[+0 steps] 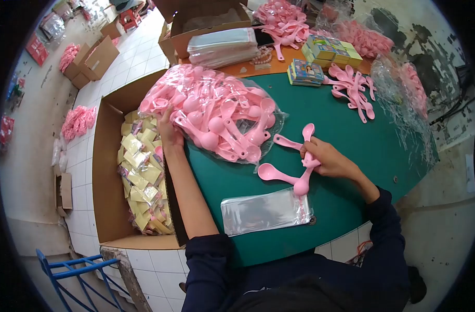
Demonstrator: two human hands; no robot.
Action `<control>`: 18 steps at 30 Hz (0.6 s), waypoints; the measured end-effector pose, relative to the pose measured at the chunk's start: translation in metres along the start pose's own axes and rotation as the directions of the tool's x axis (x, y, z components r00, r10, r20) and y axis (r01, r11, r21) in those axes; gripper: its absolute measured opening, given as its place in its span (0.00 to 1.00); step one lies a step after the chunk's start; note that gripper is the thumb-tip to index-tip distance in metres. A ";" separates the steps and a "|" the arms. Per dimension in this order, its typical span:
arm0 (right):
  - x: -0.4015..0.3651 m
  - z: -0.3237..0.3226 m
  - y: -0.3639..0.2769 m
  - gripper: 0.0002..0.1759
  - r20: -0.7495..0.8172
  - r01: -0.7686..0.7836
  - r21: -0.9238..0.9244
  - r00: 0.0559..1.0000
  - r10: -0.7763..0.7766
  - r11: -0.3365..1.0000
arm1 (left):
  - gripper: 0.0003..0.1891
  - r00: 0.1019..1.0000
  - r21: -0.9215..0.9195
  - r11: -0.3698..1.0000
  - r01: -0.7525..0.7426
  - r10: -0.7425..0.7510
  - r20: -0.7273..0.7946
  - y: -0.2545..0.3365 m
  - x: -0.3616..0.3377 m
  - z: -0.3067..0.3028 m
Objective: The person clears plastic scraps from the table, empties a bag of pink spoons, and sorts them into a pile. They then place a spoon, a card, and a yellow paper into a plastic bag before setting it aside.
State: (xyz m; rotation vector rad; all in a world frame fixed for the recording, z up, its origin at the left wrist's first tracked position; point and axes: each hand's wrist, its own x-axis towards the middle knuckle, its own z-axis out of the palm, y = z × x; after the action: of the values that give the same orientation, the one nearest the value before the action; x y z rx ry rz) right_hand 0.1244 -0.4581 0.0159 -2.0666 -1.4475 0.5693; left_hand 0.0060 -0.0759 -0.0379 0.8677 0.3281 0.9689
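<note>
My right hand (327, 159) is closed around pink plastic spoons (302, 186) above the green table. Their bowls and handles stick out in several directions from my fingers. My left hand (170, 131) grips the near left side of a large clear plastic bag (209, 112) filled with pink spoons; part of its fingers is hidden against the bag. Just below my right hand, a stack of clear plastic sleeves (263, 212) lies flat near the table's front edge.
At left stands an open cardboard box (110, 208) full of packets with yellow cards (144, 177). Loose pink spoons (356, 89) and stacks of small printed boxes (306, 72) lie at the back right. Behind the bag are more clear sleeves (223, 46). A blue metal frame (76, 262) is at lower left.
</note>
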 end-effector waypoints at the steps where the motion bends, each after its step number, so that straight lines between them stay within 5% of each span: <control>1: -0.002 -0.006 0.003 0.17 0.025 0.006 0.050 1.000 -0.007 0.999 | 0.21 0.999 -0.026 0.999 0.033 -0.032 0.012 -0.004 0.004 -0.007; 7: -0.009 -0.041 0.031 0.13 -0.025 -0.023 0.263 0.999 0.031 0.965 | 0.24 0.996 -0.060 0.994 0.089 -0.088 0.009 -0.010 0.013 -0.021; 12: -0.004 -0.110 0.075 0.12 -0.241 -0.094 0.031 0.965 0.099 0.995 | 0.24 0.999 -0.018 0.999 0.047 -0.047 0.010 -0.005 0.007 -0.014; 18: 0.004 -0.181 0.180 0.23 -0.482 -0.292 -0.201 0.861 0.165 0.935 | 0.17 0.998 -0.024 0.999 -0.025 0.023 -0.057 0.001 -0.001 0.005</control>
State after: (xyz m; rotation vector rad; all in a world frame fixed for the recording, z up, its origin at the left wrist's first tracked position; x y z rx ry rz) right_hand 0.3656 -0.5382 0.0370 -2.3981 -1.0467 -0.0500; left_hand 0.0076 -0.0788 -0.0340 0.8241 0.3538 1.0190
